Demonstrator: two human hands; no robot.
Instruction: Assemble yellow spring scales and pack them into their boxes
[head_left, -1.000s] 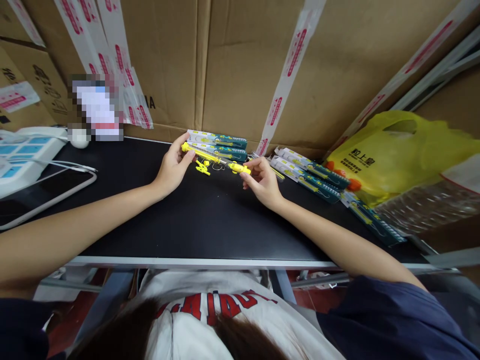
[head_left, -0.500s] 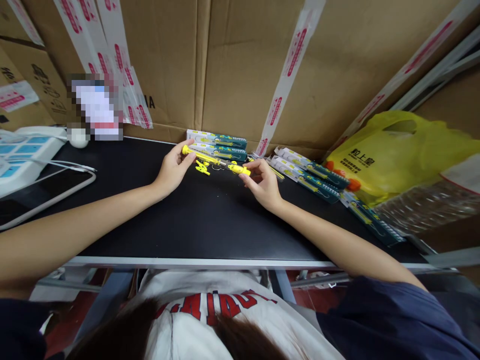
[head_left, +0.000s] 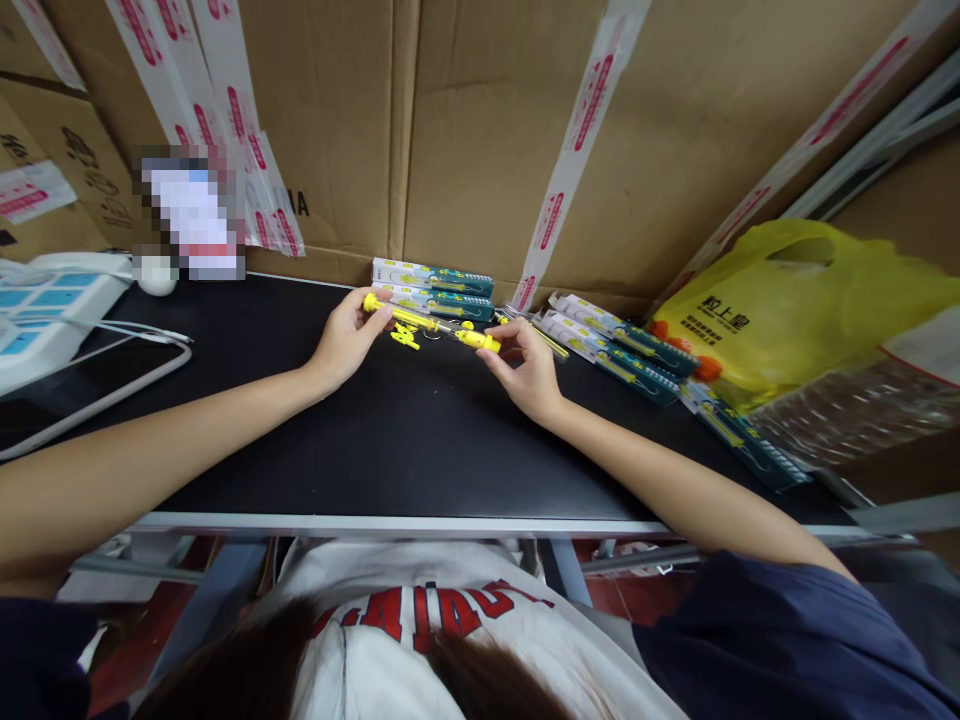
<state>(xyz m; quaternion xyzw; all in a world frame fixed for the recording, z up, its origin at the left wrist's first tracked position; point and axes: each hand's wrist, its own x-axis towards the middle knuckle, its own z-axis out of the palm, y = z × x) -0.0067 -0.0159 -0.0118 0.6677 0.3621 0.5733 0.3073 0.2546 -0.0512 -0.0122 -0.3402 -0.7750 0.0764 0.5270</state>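
Note:
Between my two hands, a slim yellow tool (head_left: 411,317) with a metal middle section hangs slightly tilted above the black table. My left hand (head_left: 346,338) pinches its left end between thumb and fingers. At its right end, my right hand (head_left: 531,370) grips the thick yellow cap (head_left: 477,340). Small yellow plastic pieces (head_left: 405,336) and metal rings lie on the table just behind and below the tool. Two printed narrow boxes (head_left: 433,276) stand behind it. Thin yellow and metal rods (head_left: 551,343) lie beyond my right fingers.
More narrow boxes (head_left: 611,355) lie to the right, near a yellow plastic bag (head_left: 802,310) and clear plastic packaging (head_left: 862,415). On the left are a white power strip (head_left: 60,300), cables and a tablet-like device (head_left: 75,390). Cardboard (head_left: 480,130) stands behind the table (head_left: 420,440).
The yellow cap in my right hand has turned slightly. Both hands stay in nearly the same place, still holding the tool.

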